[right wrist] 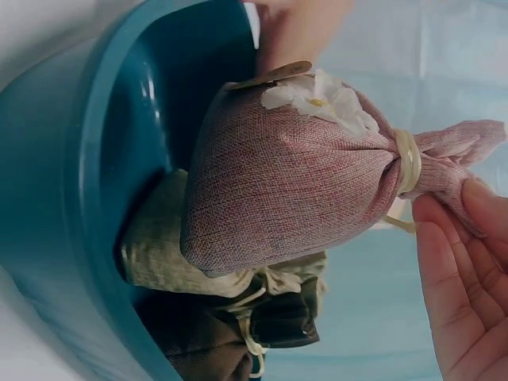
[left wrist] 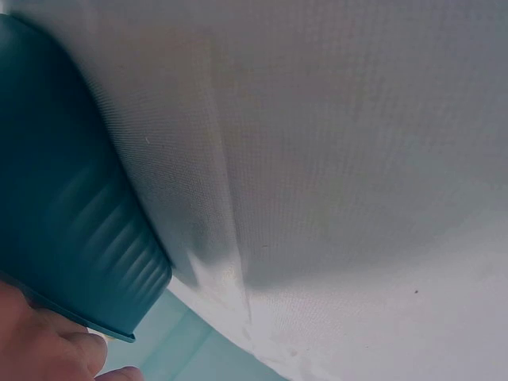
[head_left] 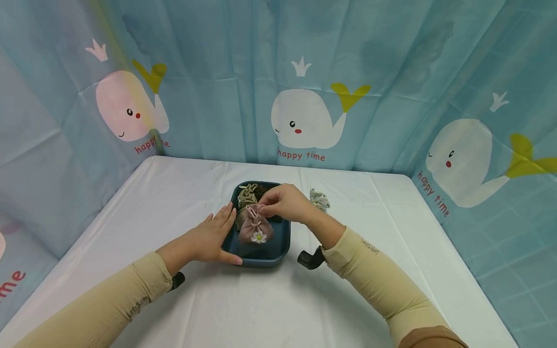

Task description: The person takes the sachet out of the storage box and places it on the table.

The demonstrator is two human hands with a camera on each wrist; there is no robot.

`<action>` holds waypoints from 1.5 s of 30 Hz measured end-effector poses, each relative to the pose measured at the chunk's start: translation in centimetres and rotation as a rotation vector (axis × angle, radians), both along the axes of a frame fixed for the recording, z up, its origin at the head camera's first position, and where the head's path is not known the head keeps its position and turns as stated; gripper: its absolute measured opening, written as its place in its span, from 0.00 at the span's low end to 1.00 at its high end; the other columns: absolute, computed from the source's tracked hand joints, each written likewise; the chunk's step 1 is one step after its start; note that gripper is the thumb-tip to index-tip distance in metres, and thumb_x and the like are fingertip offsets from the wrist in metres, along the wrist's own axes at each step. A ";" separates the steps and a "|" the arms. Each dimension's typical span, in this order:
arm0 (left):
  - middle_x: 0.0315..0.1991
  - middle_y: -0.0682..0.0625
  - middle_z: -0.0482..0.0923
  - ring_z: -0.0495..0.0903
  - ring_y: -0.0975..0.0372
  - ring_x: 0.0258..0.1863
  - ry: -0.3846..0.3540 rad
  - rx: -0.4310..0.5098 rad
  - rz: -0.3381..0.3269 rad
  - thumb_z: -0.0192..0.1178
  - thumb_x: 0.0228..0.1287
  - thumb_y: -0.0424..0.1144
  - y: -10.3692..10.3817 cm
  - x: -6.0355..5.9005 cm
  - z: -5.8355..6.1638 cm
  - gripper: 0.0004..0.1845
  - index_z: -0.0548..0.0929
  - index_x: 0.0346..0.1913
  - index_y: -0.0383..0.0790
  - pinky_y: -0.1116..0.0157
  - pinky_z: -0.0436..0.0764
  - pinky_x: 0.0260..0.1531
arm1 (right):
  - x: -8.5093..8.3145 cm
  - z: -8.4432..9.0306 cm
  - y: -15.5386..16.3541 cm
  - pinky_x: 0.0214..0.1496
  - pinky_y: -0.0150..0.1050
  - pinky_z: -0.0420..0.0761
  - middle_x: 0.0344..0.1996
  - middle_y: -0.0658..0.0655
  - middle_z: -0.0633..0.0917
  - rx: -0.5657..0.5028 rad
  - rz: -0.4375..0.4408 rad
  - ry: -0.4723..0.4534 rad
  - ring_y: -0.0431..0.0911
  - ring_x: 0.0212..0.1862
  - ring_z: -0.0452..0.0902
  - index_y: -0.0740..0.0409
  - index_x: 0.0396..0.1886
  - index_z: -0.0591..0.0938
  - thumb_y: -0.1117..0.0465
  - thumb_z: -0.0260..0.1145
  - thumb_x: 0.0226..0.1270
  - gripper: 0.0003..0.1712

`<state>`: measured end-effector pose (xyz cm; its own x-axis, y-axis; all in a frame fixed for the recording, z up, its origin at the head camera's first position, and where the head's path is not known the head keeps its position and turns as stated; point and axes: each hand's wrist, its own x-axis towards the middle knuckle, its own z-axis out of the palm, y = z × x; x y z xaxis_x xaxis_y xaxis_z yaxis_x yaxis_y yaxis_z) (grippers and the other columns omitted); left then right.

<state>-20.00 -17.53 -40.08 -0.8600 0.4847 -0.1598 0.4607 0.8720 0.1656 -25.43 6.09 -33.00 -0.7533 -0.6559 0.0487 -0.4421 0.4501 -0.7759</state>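
Your right hand point(head_left: 285, 203) pinches the tied neck of the pink pouch point(head_left: 255, 228), whose body lies toward you in the tub point(head_left: 278, 253), while your flat left hand point(head_left: 215, 238) steadies the tub's left wall

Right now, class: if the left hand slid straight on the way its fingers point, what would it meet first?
The left hand lies along the blue tub's left rim, fingers pointing away from the person. Straight ahead lies only bare white tablecloth, then probably the whale curtain; depth is unclear.
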 end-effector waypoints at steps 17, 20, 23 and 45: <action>0.72 0.39 0.32 0.36 0.49 0.71 0.001 -0.017 0.002 0.49 0.34 0.82 0.2 0.0 0.1 0.71 0.41 0.71 0.32 0.44 0.47 0.64 | -0.3 1.8 2.4 0.38 0.39 0.81 0.26 0.51 0.85 -0.078 -0.110 -0.021 0.42 0.31 0.82 0.56 0.30 0.86 0.62 0.67 0.58 0.04; 0.72 0.38 0.32 0.36 0.49 0.71 0.005 -0.019 -0.001 0.49 0.34 0.82 0.2 0.0 0.0 0.71 0.41 0.71 0.32 0.44 0.47 0.63 | -0.3 2.1 2.8 0.38 0.38 0.80 0.27 0.52 0.85 -0.088 -0.122 -0.020 0.43 0.31 0.82 0.57 0.30 0.86 0.62 0.67 0.58 0.04; 0.72 0.39 0.32 0.36 0.49 0.71 0.009 -0.021 -0.002 0.48 0.33 0.82 0.2 -0.1 -0.1 0.71 0.41 0.71 0.32 0.45 0.47 0.64 | -0.2 2.5 3.3 0.38 0.37 0.80 0.27 0.52 0.85 -0.096 -0.137 -0.026 0.43 0.32 0.82 0.57 0.30 0.86 0.61 0.67 0.58 0.04; 0.72 0.39 0.31 0.36 0.49 0.71 -0.003 -0.029 0.008 0.48 0.35 0.82 0.4 0.2 0.3 0.70 0.40 0.71 0.32 0.45 0.47 0.64 | -2.0 3.4 10.0 0.41 0.40 0.80 0.27 0.55 0.84 -0.245 -0.320 0.003 0.45 0.32 0.81 0.68 0.35 0.83 0.63 0.66 0.59 0.11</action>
